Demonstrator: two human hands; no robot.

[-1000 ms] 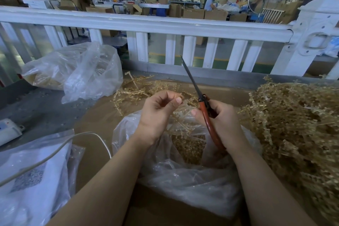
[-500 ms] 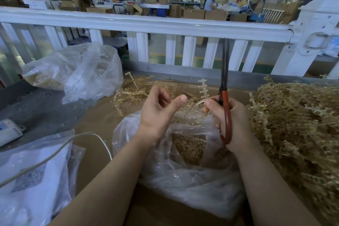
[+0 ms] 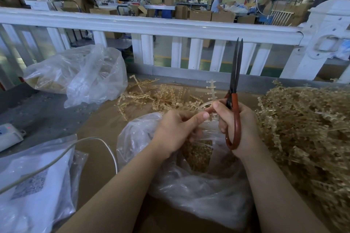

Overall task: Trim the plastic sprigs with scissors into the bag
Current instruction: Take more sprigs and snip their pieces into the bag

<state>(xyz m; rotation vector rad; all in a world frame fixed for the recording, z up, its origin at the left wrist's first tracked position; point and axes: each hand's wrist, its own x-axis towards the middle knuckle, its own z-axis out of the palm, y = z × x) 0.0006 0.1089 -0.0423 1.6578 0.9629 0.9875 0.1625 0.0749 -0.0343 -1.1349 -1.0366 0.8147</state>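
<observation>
Gripping the scissors by their red handles, the right hand has its fingers curled round the loop, and the dark blades point straight up, almost closed, in front of the white railing. Its thumb and forefinger also pinch a pale plastic sprig, whose knobbed tip stands upright just left of the blades. The left hand sits just beside the right, fingers bent, its thumb and forefinger meeting the lower end of the same sprig where the two hands touch. Both hands hover over the open mouth of a clear plastic bag, which lies on the brown cardboard surface near its front edge and holds a heap of small tan cut pieces. A large pile of untrimmed sprigs fills the right side of the surface, and a looser scatter lies toward its back edge. Another filled clear bag rests at the back left corner, and a white packet with a cable over it lies at the front left.
</observation>
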